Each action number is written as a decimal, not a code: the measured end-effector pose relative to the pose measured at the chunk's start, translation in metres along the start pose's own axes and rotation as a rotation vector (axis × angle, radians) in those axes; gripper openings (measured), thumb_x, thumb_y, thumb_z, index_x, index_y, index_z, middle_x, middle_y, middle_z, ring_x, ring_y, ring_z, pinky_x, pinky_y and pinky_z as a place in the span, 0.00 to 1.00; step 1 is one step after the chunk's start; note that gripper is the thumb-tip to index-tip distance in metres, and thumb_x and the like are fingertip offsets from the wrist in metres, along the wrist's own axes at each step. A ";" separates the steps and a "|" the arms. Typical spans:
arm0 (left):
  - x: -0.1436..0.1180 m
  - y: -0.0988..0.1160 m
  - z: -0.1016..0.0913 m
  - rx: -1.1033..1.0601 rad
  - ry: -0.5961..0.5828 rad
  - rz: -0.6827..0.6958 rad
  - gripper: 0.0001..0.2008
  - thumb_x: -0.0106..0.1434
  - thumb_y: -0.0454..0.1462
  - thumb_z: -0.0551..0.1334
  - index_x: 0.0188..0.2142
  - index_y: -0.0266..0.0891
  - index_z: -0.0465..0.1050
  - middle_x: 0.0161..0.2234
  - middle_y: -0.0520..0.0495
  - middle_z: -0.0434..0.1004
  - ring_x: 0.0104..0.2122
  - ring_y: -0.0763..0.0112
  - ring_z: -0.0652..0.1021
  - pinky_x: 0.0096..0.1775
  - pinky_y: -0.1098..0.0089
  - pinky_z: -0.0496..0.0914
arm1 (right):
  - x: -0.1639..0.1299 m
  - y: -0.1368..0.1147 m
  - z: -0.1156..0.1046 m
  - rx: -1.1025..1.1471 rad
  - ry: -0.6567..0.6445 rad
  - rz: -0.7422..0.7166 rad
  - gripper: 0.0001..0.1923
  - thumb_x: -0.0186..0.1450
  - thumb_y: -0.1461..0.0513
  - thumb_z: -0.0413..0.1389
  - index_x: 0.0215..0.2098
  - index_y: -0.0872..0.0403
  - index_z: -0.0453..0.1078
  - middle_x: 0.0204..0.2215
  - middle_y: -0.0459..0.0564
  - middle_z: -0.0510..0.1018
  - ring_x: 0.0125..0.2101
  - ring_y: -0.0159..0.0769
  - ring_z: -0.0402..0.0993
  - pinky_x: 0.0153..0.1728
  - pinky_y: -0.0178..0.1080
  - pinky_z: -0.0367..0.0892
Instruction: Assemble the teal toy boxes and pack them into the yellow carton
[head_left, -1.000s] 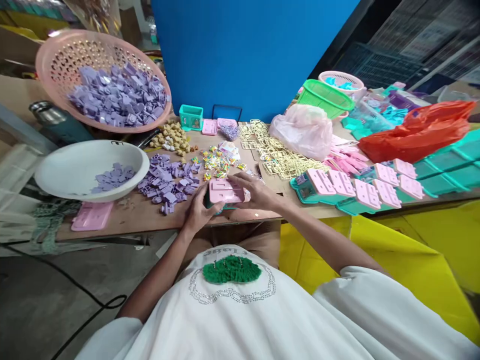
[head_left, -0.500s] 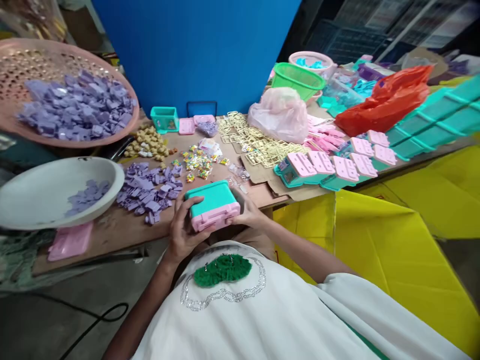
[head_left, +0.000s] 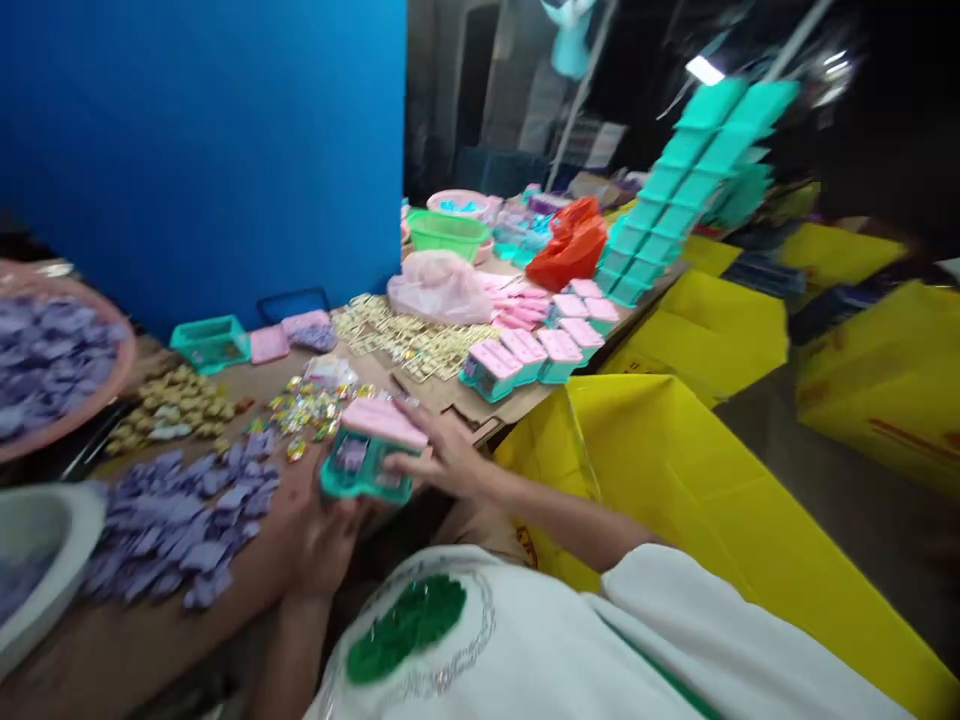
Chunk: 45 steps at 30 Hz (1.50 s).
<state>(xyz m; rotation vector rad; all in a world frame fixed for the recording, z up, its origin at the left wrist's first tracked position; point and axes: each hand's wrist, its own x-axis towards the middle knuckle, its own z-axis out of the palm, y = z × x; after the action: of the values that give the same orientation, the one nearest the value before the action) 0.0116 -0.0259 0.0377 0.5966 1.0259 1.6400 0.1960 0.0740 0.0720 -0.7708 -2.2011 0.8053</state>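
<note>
Both hands hold a small teal plastic box with a pink lid (head_left: 369,450) just above the table's near edge. My left hand (head_left: 324,540) supports it from below and behind. My right hand (head_left: 442,455) grips its right side, fingers over the pink lid. The frame is blurred by head motion. Beside my left hand lies a pile of purple plastic pieces (head_left: 180,515) on the brown table (head_left: 97,640). Behind the box sit small colourful bits (head_left: 307,410) and tan pieces (head_left: 169,410).
A row of finished teal-and-pink boxes (head_left: 536,355) lies at the table's right end, with gold frames (head_left: 405,340), a pink bag (head_left: 439,285), a green basket (head_left: 448,232) and a red bag (head_left: 574,245) behind. Stacked teal boxes (head_left: 675,190) rise farther right. Yellow cartons (head_left: 675,470) stand to my right. A white bowl (head_left: 37,560) sits left.
The view has swung to the right. The box has been turned in my hands, from teal bottom up to pink lid up, and stays near the table edge.
</note>
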 end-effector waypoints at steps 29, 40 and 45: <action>0.022 -0.013 -0.009 0.449 0.094 0.297 0.47 0.61 0.56 0.74 0.74 0.49 0.60 0.68 0.37 0.69 0.73 0.38 0.64 0.74 0.37 0.55 | -0.006 0.154 -0.317 -0.848 0.758 0.790 0.44 0.68 0.42 0.59 0.75 0.57 0.63 0.58 0.65 0.71 0.60 0.58 0.72 0.63 0.51 0.67; 0.043 -0.058 -0.067 0.550 0.212 0.236 0.42 0.53 0.57 0.77 0.62 0.46 0.70 0.64 0.37 0.75 0.66 0.38 0.74 0.68 0.40 0.69 | -0.012 0.196 -0.313 -0.928 0.704 0.873 0.53 0.67 0.37 0.57 0.78 0.60 0.53 0.69 0.74 0.62 0.66 0.65 0.65 0.63 0.59 0.65; 0.033 -0.054 -0.055 0.616 0.199 0.328 0.36 0.61 0.57 0.72 0.62 0.43 0.71 0.63 0.34 0.76 0.67 0.43 0.74 0.69 0.44 0.68 | 0.014 0.197 -0.300 -1.053 0.871 0.572 0.56 0.66 0.30 0.54 0.74 0.63 0.63 0.68 0.80 0.64 0.64 0.74 0.63 0.60 0.70 0.61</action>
<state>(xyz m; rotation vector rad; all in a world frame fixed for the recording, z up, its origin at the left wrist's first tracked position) -0.0152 -0.0091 -0.0399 1.0662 1.6737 1.6777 0.4667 0.3066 0.1144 -1.8539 -1.4483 -0.5346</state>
